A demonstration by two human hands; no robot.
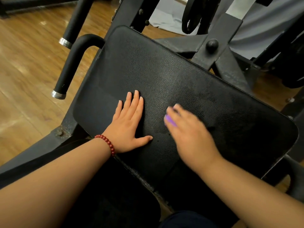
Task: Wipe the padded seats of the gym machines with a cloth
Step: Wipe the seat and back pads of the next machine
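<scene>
A large black padded seat (pixel 164 74) with a pebbled surface fills the middle of the view, tilted on a dark metal frame. My left hand (pixel 130 125) lies flat on the pad with fingers spread, a red bead bracelet on its wrist. My right hand (pixel 189 134) is blurred and presses down on the pad to the right of the left hand. A purple cloth (pixel 170 120) shows only as a small patch under its fingers; the remainder is hidden by the hand.
A black curved handle (pixel 74 63) with a chrome end juts out left of the pad, and a second bar (pixel 74 22) stands behind it. Dark frame beams and a knob (pixel 212 44) lie beyond the pad. Wooden floor (pixel 24 71) spreads to the left.
</scene>
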